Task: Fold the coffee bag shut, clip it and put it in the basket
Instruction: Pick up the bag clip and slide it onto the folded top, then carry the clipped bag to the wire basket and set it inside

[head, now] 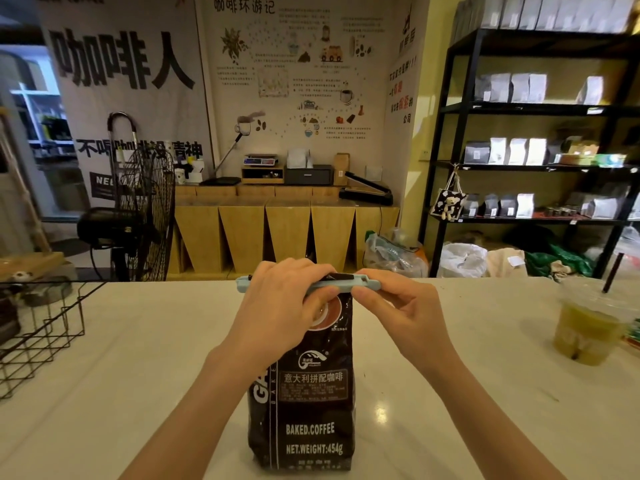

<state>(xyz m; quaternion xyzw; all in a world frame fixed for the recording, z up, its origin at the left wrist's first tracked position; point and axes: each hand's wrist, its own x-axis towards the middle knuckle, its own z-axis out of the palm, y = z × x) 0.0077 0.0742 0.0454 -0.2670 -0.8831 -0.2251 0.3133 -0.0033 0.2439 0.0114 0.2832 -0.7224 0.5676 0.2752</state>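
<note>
A black coffee bag [304,403] stands upright on the white counter [138,393] right in front of me. Across its folded top lies a long pale blue clip [363,283]. My left hand [280,306] wraps over the left half of the clip and the bag's top. My right hand [391,306] pinches the clip's right end between thumb and fingers. Whether the clip is latched is hidden by my fingers. The black wire basket [45,337] stands at the counter's left edge, well apart from the bag.
A plastic cup of green drink [585,330] with a dark straw stands at the right of the counter. Beyond the counter are a standing fan [145,209], a wooden cabinet [277,230] and black shelves [540,133] of bags.
</note>
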